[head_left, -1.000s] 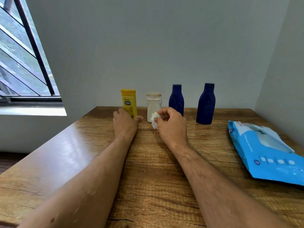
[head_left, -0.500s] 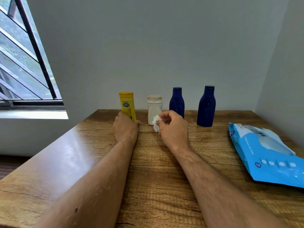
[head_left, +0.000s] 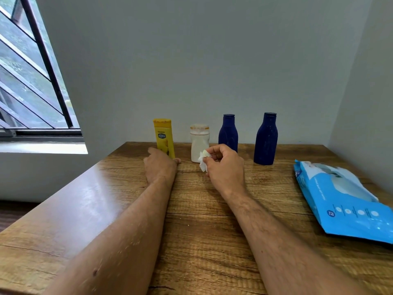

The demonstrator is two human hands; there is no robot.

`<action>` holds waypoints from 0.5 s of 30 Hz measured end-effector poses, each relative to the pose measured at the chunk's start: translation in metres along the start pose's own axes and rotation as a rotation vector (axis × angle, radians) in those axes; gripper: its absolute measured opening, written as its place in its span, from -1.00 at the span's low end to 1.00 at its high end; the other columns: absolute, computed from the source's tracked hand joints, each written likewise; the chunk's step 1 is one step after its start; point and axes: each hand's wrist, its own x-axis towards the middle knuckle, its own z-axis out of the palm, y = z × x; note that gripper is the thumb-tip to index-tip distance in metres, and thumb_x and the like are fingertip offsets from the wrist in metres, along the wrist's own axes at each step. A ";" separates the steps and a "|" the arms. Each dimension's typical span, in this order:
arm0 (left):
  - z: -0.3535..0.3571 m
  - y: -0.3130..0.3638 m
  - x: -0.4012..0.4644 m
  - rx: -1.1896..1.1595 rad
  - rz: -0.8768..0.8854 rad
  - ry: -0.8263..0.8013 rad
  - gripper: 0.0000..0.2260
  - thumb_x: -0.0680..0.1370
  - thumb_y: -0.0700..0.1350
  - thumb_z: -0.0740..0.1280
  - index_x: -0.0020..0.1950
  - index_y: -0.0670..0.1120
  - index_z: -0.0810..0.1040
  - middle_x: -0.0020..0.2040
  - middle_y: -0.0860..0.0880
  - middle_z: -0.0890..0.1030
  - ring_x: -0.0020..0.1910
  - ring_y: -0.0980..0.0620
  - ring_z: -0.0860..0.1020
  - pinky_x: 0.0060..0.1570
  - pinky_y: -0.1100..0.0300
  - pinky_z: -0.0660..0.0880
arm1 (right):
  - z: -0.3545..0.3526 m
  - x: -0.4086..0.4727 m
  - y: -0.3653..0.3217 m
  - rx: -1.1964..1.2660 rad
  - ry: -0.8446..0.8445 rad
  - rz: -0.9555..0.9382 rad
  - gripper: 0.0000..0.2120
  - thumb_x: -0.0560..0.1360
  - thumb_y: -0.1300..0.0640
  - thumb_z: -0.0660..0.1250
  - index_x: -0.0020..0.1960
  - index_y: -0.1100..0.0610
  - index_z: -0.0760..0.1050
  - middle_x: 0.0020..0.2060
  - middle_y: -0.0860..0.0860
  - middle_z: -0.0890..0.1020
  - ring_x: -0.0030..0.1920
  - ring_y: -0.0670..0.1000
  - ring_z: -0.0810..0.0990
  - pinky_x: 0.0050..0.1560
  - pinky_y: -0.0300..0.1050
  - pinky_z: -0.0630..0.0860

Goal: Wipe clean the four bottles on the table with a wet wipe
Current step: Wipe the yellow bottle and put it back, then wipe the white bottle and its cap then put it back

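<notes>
Along the far edge of the table (head_left: 212,241) four bottles stand upright: yellow bottle (head_left: 163,137), white bottle (head_left: 199,143), and two blue bottles (head_left: 228,133) (head_left: 266,139). Your left hand (head_left: 160,166) reaches to the yellow one's base (whether it grips, you cannot tell). Your right hand (head_left: 225,167) pinches a crumpled wipe (head_left: 203,160) before the white bottle. The wipes pack (head_left: 344,201) lies on your right.

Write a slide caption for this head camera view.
Right hand pinches a wet wipe while left hand reaches the yellow bottle.
</notes>
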 end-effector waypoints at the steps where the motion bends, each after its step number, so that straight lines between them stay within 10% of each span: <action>1: -0.001 0.000 0.000 -0.009 -0.009 0.000 -0.22 0.40 0.02 0.59 0.46 -0.19 0.25 0.34 -0.27 0.45 0.33 -0.26 0.46 0.26 -0.13 0.46 | 0.000 0.000 0.000 0.000 0.002 0.002 -0.85 0.50 0.13 0.45 0.03 -0.04 0.56 -0.12 -0.15 0.59 -0.08 -0.10 0.62 -0.13 -0.07 0.68; 15: -0.009 -0.011 -0.014 -0.063 0.079 0.062 0.03 0.29 -0.05 0.67 0.52 -0.24 0.06 0.43 -0.26 0.32 0.43 -0.25 0.33 0.40 -0.05 0.35 | -0.005 -0.004 -0.002 0.007 0.022 0.029 -0.82 0.50 0.13 0.45 0.10 0.02 0.58 -0.05 -0.08 0.64 -0.05 -0.09 0.63 -0.10 -0.06 0.68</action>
